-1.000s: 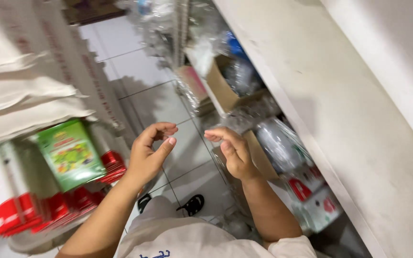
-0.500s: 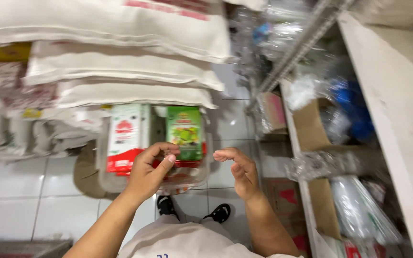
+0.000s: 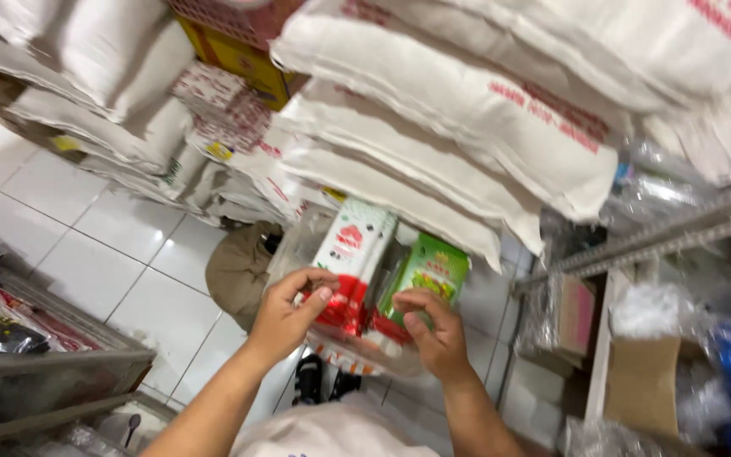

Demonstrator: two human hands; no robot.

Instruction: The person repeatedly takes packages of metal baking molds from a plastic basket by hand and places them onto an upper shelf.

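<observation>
A red-and-white packet [image 3: 350, 269] and a green packet [image 3: 426, 275] stand upright in a clear plastic bin [image 3: 357, 354] beneath stacked white sacks [image 3: 467, 127]. The left hand [image 3: 285, 317] pinches the red-and-white packet, and the right hand [image 3: 433, 334] curls its fingers against the green 1; a firm, square grip seems wise. White floor tiles [image 3: 86, 245] surround crowded metal shelving [image 3: 678, 233].

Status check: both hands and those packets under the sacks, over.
Left hand gripping the red-and-white packet. Right hand on the green packet beside it. Stacked white sacks overhang both packets.
</observation>
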